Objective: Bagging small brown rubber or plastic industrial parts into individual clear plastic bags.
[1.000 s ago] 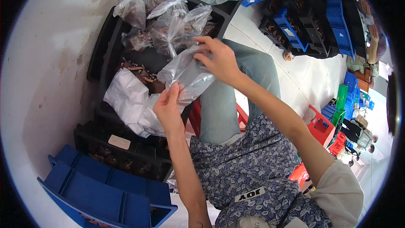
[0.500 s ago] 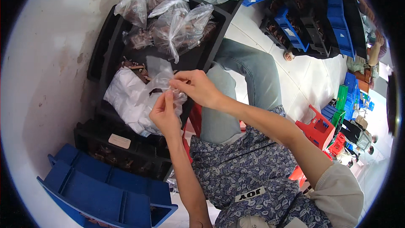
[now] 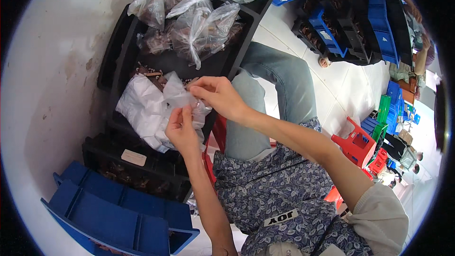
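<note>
Both my hands hold one small clear plastic bag (image 3: 177, 96) above a black tray. My left hand (image 3: 181, 130) pinches its lower edge from below. My right hand (image 3: 218, 96) grips the bag's upper right side with fingers curled. The bag looks nearly empty and crumpled. Under it lies a heap of white and clear empty bags (image 3: 142, 109) in the black tray (image 3: 118, 90). Further back in the same tray sit several tied clear bags filled with small brown parts (image 3: 196, 28).
A black bin with brown parts (image 3: 128, 170) stands below the tray, and blue bins (image 3: 109, 213) lie nearest me. A white wall (image 3: 52, 80) is at left. Blue and black bins (image 3: 360, 23), a red stool (image 3: 355, 142) and white floor tiles are at right.
My hands brought the clear bag down from near the filled bags toward the white bag heap, closer to my body. The bag has gone from stretched out to crumpled between my fingers.
</note>
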### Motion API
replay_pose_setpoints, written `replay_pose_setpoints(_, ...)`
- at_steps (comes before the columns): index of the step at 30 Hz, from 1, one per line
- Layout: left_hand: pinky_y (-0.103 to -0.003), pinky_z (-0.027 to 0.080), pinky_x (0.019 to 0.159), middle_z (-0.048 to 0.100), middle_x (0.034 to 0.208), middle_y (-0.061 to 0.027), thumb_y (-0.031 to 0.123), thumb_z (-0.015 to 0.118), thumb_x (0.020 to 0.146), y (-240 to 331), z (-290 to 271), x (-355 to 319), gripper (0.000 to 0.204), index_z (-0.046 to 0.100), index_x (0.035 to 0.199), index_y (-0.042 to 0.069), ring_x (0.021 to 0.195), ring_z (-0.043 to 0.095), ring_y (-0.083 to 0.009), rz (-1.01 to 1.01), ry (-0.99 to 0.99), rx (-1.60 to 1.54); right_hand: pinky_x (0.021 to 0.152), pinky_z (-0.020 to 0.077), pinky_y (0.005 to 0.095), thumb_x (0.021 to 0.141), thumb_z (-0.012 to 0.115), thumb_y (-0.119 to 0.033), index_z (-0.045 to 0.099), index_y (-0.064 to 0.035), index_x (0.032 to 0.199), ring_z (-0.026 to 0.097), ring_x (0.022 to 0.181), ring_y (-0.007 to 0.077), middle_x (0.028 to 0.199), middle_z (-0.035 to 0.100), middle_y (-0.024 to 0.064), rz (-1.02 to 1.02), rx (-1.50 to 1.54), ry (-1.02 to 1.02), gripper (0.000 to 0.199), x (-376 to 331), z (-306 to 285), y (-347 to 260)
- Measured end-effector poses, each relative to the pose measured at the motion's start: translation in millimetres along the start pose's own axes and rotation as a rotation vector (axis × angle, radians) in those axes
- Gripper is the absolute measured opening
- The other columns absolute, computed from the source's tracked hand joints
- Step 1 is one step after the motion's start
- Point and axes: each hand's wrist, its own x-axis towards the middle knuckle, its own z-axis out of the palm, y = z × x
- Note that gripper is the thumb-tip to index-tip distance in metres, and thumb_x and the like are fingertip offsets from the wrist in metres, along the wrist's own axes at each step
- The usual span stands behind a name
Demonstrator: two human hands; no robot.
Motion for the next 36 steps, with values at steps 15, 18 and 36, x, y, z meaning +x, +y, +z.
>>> replay_pose_setpoints(15,-0.020,0.046,0.072,0.063,0.087,-0.0097,0.001,0.068,0.078,15.9,11.5,-6.0,0.041,0.050,0.114,-0.009,0.078,0.058,-0.0106,-0.023,0.124,-0.075,0.062,0.0466,0.0231,0.076,0.068,-0.007,0.061,0.0016,0.083,0.057,0.067,0.0072,0.074,0.063,0.0040,-0.128,-0.233,0.112,0.013,-17.8,4.6,-24.5)
replay_pose_setpoints(18,-0.019,0.046,0.069,0.063,0.081,-0.0075,-0.001,0.069,0.076,14.2,10.3,-5.2,0.038,0.053,0.110,-0.006,0.074,0.058,-0.0092,-0.018,0.140,-0.111,0.063,0.0457,0.0229,0.078,0.067,-0.009,0.062,0.0017,0.083,0.056,0.068,0.0070,0.073,0.063,0.0040,-0.122,-0.223,0.081,0.013,-17.5,2.5,-24.6)
replay_pose_setpoints(36,-0.029,0.044,0.076,0.059,0.094,-0.0062,0.014,0.058,0.088,18.9,-1.3,-3.1,0.019,0.053,0.102,0.001,0.087,0.055,-0.0141,-0.219,0.031,-0.589,0.069,0.0444,0.0233,0.087,0.058,-0.011,0.059,-0.0006,0.089,0.055,0.075,0.0072,0.078,0.061,0.0033,0.115,0.364,-0.020,0.010,-7.4,-0.7,-27.5)
